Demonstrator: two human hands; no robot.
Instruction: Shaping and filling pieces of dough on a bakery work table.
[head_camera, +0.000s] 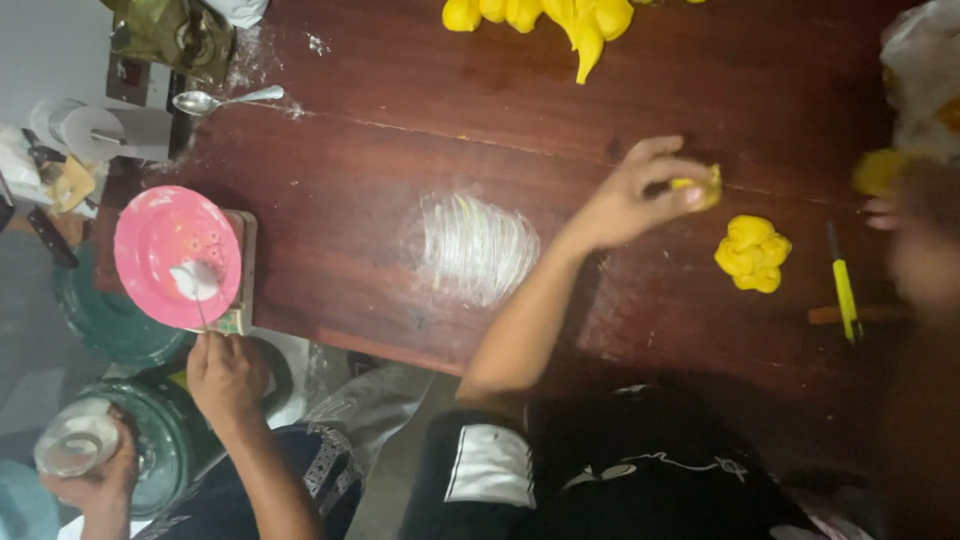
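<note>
Presently we note our left hand (640, 195) at centre frame pinching a dough bit (700, 186) on the counter (380, 170). Our right hand (915, 240), blurred at right edge; grip unclear. One shaped piece (752, 253) done; dough pile (545, 18) at top remains.

Counted on and around the wooden table (400, 150)

One pink plate (160, 235), two metal spoons (225, 100), four yellow dough pieces (752, 252), one yellow-handled knife (845, 290), one floury smear (478, 248), two green buckets (110, 320).
</note>
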